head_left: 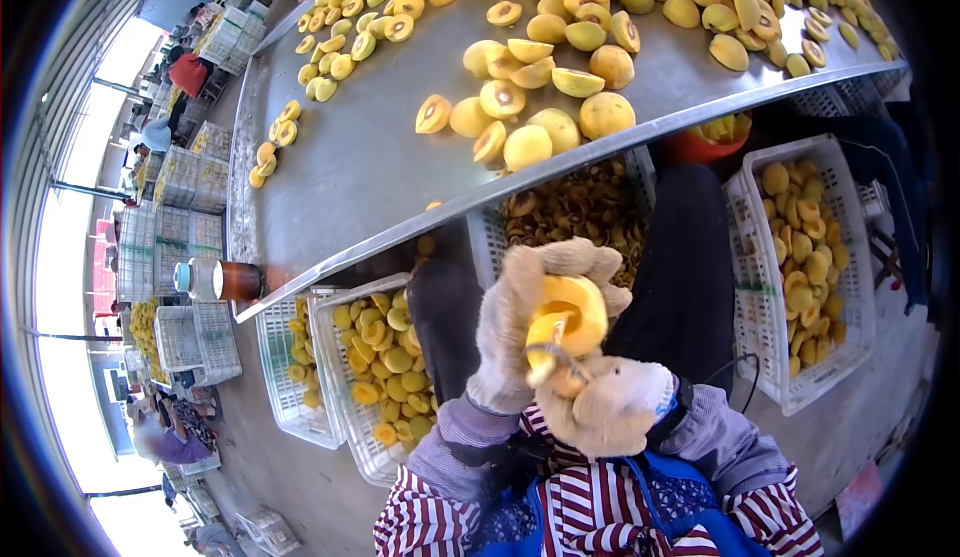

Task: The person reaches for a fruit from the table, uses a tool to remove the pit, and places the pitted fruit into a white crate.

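Observation:
My left hand (507, 322), in a beige work glove, is wrapped round a yellow peach half (585, 309) above my lap. The fruit's hollowed cut side faces me. Just below it, my gloved right hand (612, 409) is closed on a curved pitting knife (560, 350). Its thin metal blade is at the lower edge of the fruit, and a curl of yellow flesh (541, 349) hangs there. The knife's handle is hidden in my right glove. Under my hands, between my knees, a crate (487, 245) holds brown pits and scraps (575, 212).
A metal table (345, 172) with a raised edge carries many halved peaches (530, 72). White crates of peach halves stand left (365, 457) and right (745, 257) of my legs. A jar of brown liquid (238, 281) is at the table's left corner. Other people sit far left.

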